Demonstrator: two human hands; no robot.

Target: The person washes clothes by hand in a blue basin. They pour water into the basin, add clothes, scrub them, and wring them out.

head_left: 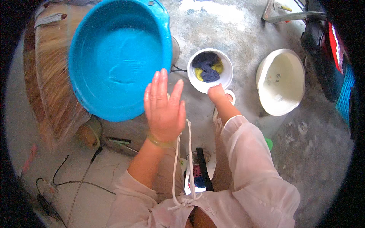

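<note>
My left hand (162, 110) is held flat, its fingers stretched out and a bracelet at the wrist. It hovers by the near right side of a large blue basin (167, 49), holding nothing. In the basin there appears to be a little water. My right hand (217, 92) is closed at the near rim of a small white bucket (229, 74), seemingly gripping that rim; its fingertips are hidden. Inside the bucket lie a dark blue cloth (208, 70) and a yellow cloth (218, 67), bunched together.
A cream basin (262, 85) stands on the concrete floor (243, 41) to the right. Along the left lies a straw broom (57, 72). Black cables (81, 182) trail at lower left. At far right are a black and red object (323, 57) and blue mesh (346, 95).
</note>
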